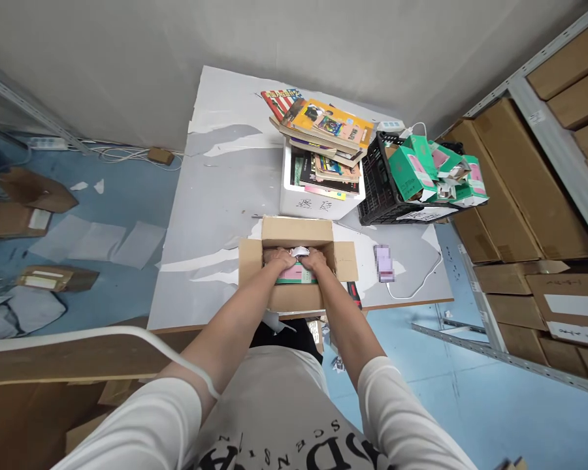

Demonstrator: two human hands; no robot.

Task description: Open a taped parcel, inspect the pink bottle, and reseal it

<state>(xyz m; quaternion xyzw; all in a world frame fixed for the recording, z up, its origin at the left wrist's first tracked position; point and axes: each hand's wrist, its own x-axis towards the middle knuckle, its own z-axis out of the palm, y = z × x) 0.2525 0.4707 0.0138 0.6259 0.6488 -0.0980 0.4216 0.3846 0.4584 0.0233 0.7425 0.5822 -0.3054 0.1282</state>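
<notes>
An unlidded cardboard box sits near the front edge of the table with its flaps folded outward. Inside it lies a green-and-pink carton, and a wad of crumpled white paper sits just beyond the carton. Both hands reach down into the box. My left hand is at the paper's left side and my right hand at its right, their fingers curled in against it. The fingertips are partly hidden inside the box.
Behind the box stand a white bin heaped with books and a black crate of green-and-pink cartons. A phone on a white cable lies to the right. Shelves of cardboard boxes line the right side.
</notes>
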